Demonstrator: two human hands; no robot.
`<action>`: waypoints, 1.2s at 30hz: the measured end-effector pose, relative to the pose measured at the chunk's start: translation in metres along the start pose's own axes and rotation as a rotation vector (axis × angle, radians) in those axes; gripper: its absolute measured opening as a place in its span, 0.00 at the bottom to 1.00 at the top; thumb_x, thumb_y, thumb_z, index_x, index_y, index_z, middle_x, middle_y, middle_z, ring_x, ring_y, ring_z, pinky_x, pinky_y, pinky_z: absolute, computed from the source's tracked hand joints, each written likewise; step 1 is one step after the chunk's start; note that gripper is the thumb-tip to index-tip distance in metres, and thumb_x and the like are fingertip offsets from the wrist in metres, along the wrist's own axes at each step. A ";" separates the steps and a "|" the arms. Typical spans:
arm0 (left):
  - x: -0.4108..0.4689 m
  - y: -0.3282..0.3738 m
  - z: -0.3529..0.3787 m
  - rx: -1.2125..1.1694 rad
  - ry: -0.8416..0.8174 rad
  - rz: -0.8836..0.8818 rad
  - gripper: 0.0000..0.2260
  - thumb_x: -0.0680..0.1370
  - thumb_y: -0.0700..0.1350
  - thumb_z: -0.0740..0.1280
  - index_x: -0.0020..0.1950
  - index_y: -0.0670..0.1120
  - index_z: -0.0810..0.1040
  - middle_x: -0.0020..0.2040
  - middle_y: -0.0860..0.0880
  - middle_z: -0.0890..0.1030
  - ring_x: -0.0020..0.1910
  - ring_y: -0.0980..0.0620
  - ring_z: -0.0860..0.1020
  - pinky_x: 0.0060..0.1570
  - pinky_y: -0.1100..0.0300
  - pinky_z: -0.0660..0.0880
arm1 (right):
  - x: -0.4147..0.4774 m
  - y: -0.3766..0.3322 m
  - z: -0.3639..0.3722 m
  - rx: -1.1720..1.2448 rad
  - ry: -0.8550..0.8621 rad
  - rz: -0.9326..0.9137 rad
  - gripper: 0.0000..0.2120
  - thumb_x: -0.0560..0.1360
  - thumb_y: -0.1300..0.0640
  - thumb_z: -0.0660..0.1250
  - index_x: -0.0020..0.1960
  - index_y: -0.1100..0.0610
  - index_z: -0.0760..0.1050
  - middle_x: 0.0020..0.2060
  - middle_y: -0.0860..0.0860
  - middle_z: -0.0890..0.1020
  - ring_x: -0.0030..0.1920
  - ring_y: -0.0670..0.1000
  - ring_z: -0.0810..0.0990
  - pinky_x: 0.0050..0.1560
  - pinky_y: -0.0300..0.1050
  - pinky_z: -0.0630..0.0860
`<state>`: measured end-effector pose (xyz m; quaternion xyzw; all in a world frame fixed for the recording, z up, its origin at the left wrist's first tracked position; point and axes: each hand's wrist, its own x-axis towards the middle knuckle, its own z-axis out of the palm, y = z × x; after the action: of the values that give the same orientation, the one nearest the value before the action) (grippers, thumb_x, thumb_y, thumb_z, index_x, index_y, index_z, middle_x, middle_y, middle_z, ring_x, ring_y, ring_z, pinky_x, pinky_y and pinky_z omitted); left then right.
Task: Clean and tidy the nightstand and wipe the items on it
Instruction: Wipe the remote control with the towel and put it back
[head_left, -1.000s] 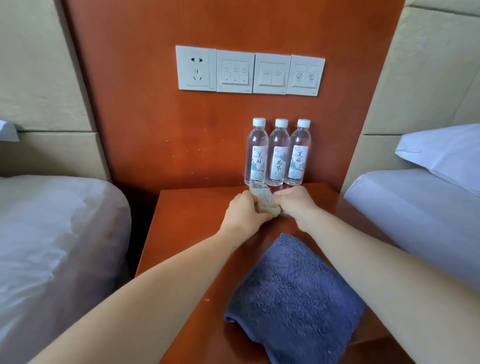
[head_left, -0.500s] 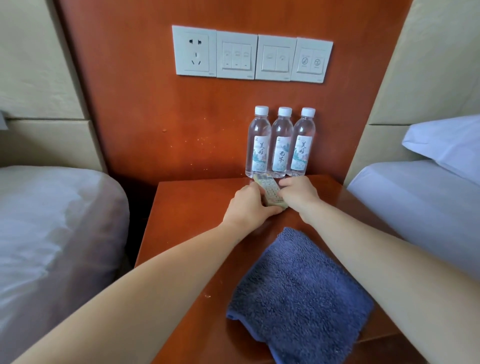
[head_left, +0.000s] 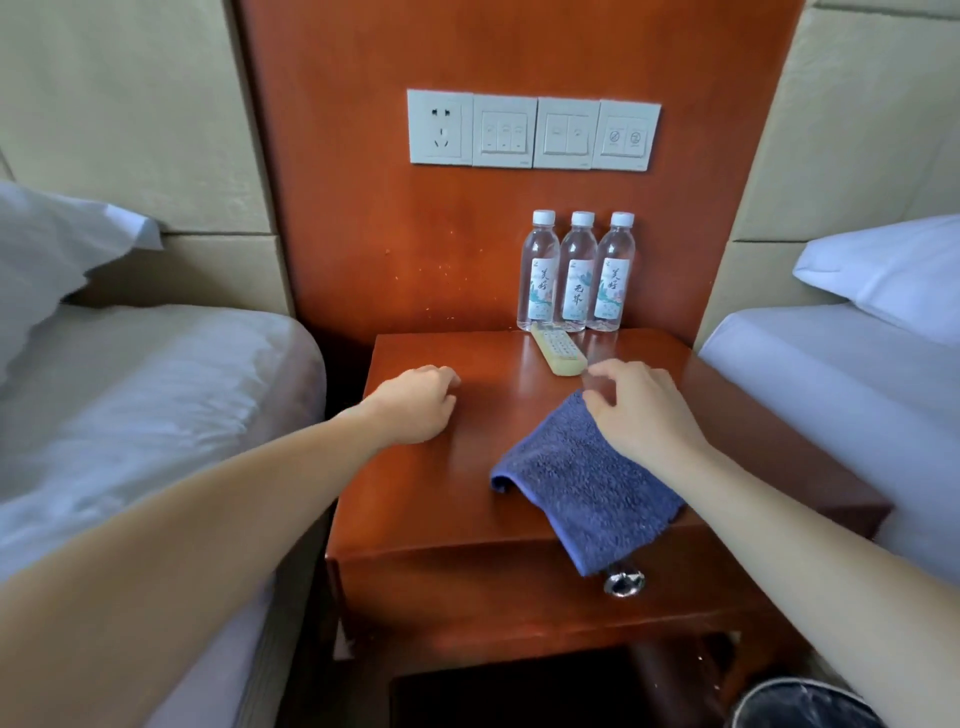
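A pale remote control (head_left: 558, 349) lies flat on the red-brown nightstand (head_left: 441, 499), just in front of three water bottles (head_left: 576, 273) that stand in a row against the back panel. A blue towel (head_left: 582, 483) lies on the right front of the top, one corner hanging over the drawer. My left hand (head_left: 415, 408) rests on the left part of the top with fingers loosely curled, holding nothing. My right hand (head_left: 636, 410) hovers over the towel's far edge, fingers spread and empty, a little short of the remote.
Beds with white sheets flank the nightstand on the left (head_left: 130, 415) and right (head_left: 852, 384). A socket and switch panel (head_left: 532, 131) sits on the wooden wall above. The drawer has a metal knob (head_left: 623, 582). A dark bin (head_left: 800, 706) stands at the lower right.
Both hands have let go of the remote, which now lies on the nightstand. The hands have drawn back, the left one to the left. The camera view has pulled back.
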<state>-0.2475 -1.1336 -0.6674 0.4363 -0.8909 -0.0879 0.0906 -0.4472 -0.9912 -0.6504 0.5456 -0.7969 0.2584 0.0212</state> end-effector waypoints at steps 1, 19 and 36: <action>-0.011 -0.004 -0.004 0.008 -0.006 -0.007 0.18 0.83 0.45 0.56 0.73 0.44 0.67 0.71 0.43 0.70 0.69 0.43 0.70 0.67 0.50 0.67 | -0.010 -0.002 -0.002 -0.038 -0.026 0.006 0.22 0.81 0.48 0.58 0.72 0.55 0.67 0.66 0.56 0.74 0.68 0.59 0.67 0.63 0.52 0.68; -0.093 -0.057 -0.028 -0.149 0.111 -0.096 0.17 0.84 0.46 0.54 0.64 0.40 0.77 0.63 0.43 0.79 0.63 0.43 0.75 0.61 0.56 0.67 | -0.077 -0.080 0.051 -0.047 -0.356 -0.432 0.29 0.80 0.37 0.52 0.78 0.44 0.54 0.77 0.42 0.56 0.77 0.48 0.56 0.75 0.48 0.54; -0.098 -0.052 -0.012 -0.100 0.004 -0.033 0.18 0.79 0.37 0.60 0.68 0.44 0.69 0.62 0.43 0.78 0.60 0.45 0.75 0.54 0.59 0.68 | -0.053 -0.118 0.077 -0.138 -0.389 -0.434 0.30 0.81 0.40 0.50 0.79 0.51 0.53 0.78 0.50 0.55 0.77 0.54 0.55 0.75 0.53 0.53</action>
<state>-0.1459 -1.0879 -0.6763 0.4460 -0.8779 -0.1327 0.1125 -0.3028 -1.0114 -0.6879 0.7398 -0.6664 0.0836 -0.0400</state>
